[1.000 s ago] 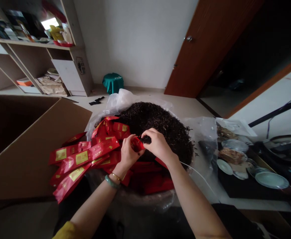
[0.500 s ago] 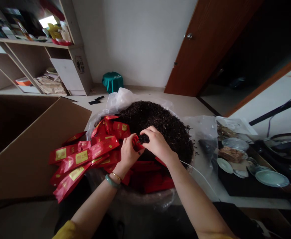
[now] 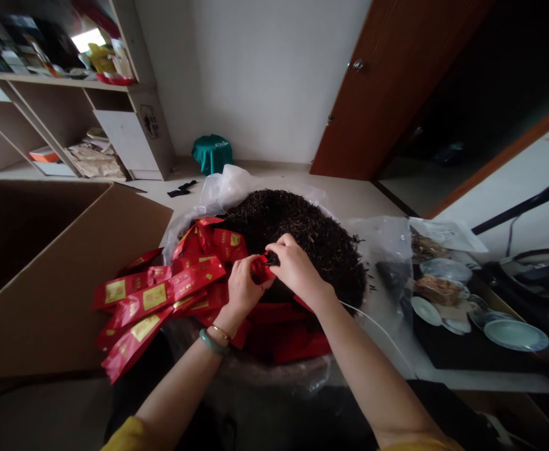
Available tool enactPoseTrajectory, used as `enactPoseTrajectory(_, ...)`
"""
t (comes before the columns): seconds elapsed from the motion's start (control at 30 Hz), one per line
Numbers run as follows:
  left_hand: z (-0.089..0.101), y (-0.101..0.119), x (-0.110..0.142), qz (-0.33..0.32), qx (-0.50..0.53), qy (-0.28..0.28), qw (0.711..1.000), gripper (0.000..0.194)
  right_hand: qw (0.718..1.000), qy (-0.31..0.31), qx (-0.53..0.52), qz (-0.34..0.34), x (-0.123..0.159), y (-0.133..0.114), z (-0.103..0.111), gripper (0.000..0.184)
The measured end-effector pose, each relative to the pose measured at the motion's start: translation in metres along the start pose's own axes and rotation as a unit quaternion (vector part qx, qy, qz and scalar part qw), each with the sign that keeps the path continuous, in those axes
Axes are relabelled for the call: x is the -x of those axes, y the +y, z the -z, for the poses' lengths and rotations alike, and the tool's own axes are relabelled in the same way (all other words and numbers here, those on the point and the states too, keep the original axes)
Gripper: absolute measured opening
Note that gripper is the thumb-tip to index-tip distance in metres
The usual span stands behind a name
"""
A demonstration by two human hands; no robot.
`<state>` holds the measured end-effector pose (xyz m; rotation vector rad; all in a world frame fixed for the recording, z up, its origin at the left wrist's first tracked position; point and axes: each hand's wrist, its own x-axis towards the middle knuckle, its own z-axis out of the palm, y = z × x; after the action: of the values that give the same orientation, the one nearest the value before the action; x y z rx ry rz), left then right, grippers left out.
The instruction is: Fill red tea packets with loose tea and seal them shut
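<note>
The left hand (image 3: 245, 288) grips a small red pouch (image 3: 261, 269) by its sides, its mouth open toward the right hand (image 3: 296, 266). The right hand pinches a clump (image 3: 272, 257) of dark, dry leaves between thumb and fingers, right at the pouch's mouth. Both hands are over the near part of a broad heap (image 3: 298, 232) of the same dark leaves, which lies on clear plastic (image 3: 227, 185) bunched up around its far edge. Red packets (image 3: 155, 297) with yellow labels are piled at the heap's left, some of them reaching toward a large open carton (image 3: 91, 282). More red packets (image 3: 286, 341) lie below the hands, at the near side of the heap. A green bangle (image 3: 212, 342) and a thin gold bracelet (image 3: 220, 332) circle the left wrist. Well to the right, a dark tray (image 3: 448, 351) bears pale dishes (image 3: 516, 335). A teal-covered thing (image 3: 212, 155) stands by the wall, near a black strip (image 3: 179, 192) on the floor.
</note>
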<state>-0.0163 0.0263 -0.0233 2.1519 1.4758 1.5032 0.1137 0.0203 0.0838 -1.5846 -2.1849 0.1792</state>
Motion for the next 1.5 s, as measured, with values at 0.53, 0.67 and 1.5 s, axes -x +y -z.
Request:
enactPoseTrajectory(0.53, -0.001, 0.000, 0.001, -0.002, -0.020, -0.001, 1.000, 0.052, 0.991, -0.100, -0.064, -0.061, 0.000, -0.011, 0.007, 0.030)
enactPoseTrajectory(0.67, -0.003, -0.003, 0.001, -0.026, -0.034, 0.009, 0.999, 0.038, 0.989, -0.139, -0.053, -0.012, 0.004, -0.019, 0.008, 0.033)
enactPoseTrajectory(1.5, -0.001, 0.001, 0.000, -0.048, -0.054, -0.041, 0.997, 0.036, 0.979, -0.154, -0.106, -0.086, 0.001, -0.015, -0.007, 0.059)
